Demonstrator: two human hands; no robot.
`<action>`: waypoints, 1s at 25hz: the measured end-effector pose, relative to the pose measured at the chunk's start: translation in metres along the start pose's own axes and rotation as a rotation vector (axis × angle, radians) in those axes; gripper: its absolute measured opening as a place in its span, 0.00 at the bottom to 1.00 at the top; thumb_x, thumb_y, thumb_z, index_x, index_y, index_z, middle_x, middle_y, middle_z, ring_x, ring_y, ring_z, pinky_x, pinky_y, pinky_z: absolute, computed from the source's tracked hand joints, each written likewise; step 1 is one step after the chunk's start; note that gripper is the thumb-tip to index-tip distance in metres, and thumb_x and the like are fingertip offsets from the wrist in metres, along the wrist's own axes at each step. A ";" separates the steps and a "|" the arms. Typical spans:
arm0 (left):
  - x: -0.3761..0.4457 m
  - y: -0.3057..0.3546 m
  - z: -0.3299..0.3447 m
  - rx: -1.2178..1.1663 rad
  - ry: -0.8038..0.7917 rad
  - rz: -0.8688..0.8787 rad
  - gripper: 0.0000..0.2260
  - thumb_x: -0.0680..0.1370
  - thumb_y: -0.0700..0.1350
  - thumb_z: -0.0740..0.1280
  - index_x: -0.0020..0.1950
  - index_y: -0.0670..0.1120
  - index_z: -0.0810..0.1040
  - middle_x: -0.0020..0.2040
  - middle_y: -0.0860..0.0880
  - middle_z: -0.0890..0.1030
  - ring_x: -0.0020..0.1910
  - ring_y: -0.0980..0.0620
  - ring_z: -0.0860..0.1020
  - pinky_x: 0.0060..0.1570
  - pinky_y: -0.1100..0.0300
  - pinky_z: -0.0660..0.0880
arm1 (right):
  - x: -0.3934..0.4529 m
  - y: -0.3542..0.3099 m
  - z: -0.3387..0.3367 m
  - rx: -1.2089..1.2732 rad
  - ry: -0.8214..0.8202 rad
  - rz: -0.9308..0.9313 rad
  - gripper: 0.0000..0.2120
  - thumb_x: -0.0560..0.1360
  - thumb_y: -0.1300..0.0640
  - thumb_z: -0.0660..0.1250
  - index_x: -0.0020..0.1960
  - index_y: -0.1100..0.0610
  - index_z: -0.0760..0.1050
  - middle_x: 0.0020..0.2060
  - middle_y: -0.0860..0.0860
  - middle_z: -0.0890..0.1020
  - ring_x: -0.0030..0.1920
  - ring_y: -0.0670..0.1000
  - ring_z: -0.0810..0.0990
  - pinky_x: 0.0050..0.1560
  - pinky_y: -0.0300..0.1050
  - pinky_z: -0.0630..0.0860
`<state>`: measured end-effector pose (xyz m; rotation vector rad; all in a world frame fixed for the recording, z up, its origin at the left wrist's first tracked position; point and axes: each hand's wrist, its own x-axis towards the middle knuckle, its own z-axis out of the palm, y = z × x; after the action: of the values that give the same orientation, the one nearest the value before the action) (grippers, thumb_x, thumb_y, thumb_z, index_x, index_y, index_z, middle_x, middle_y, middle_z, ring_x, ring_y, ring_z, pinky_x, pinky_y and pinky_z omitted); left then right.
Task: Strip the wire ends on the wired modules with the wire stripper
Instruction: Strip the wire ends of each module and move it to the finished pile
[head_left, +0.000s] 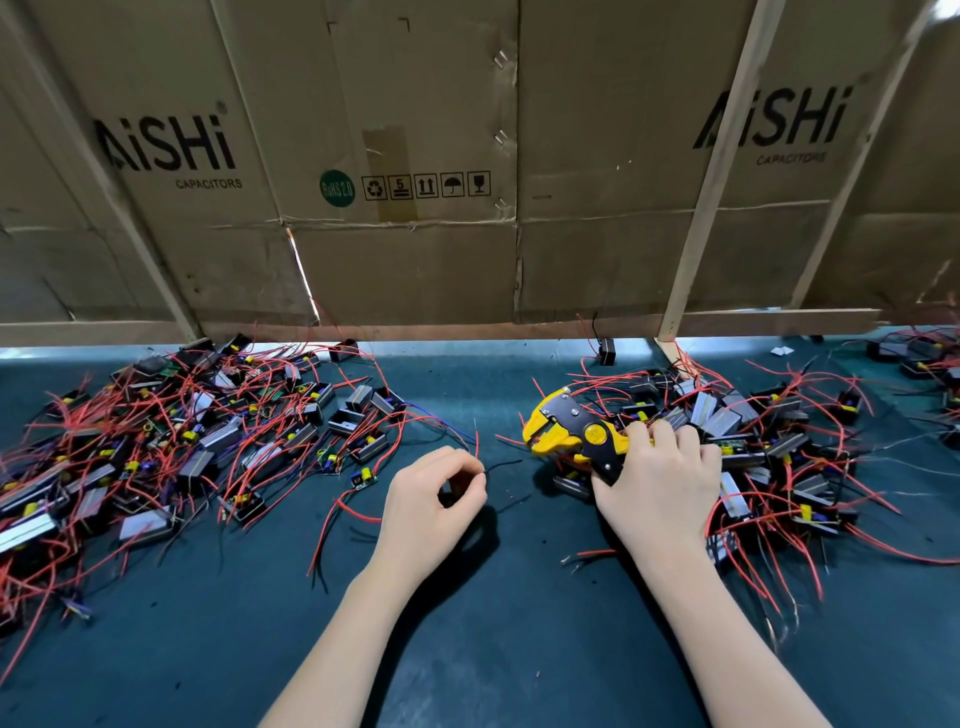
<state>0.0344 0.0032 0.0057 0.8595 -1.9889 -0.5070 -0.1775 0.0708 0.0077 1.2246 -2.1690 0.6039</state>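
Both hands work over the dark green mat, with the yellow-and-black wire stripper as the anchor between the piles. Gripping that stripper by its handles, the right hand has its fingers curled over the top, and the tool's yellow head points away from it toward the gap in the mat's middle. Just beside the stripper's head, on the side away from the right hand, the left hand curls its thumb and fingertips together, pinching the end of a thin black wire that runs from the fingertips toward the tool. Whether that wire reaches the stripper's head cannot be told. Directly beneath and behind the stripper lies a heap of wired modules, small black and grey housings trailing red leads. Well apart from the stripper, beyond the left hand, spreads a second, larger heap of modules tangled in red wire. Behind the stripper, at the mat's far edge, stands a wall of flattened cardboard cartons printed "AiSHi CAPACITORS", braced by pale wooden battens.
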 end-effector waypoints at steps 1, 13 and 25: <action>0.000 0.000 0.000 -0.007 0.018 0.003 0.03 0.72 0.40 0.68 0.38 0.47 0.78 0.35 0.55 0.77 0.36 0.56 0.74 0.40 0.66 0.69 | 0.000 0.000 0.000 -0.003 0.000 0.003 0.26 0.53 0.49 0.83 0.40 0.63 0.76 0.36 0.59 0.79 0.40 0.61 0.77 0.42 0.53 0.69; 0.000 -0.002 0.004 -0.041 0.015 0.001 0.03 0.73 0.41 0.68 0.39 0.46 0.78 0.36 0.53 0.78 0.37 0.55 0.74 0.41 0.62 0.71 | 0.001 0.000 -0.001 0.079 0.072 -0.054 0.24 0.51 0.49 0.83 0.39 0.61 0.79 0.33 0.55 0.81 0.36 0.59 0.78 0.39 0.51 0.70; 0.000 -0.002 0.003 -0.039 0.013 0.013 0.03 0.72 0.41 0.68 0.38 0.46 0.78 0.36 0.54 0.78 0.37 0.55 0.74 0.40 0.65 0.70 | 0.005 -0.001 -0.006 0.094 -0.147 -0.028 0.20 0.58 0.44 0.82 0.34 0.58 0.79 0.29 0.55 0.80 0.33 0.59 0.81 0.36 0.46 0.68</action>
<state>0.0328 0.0021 0.0030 0.8233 -1.9656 -0.5292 -0.1773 0.0715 0.0156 1.3863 -2.2614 0.6280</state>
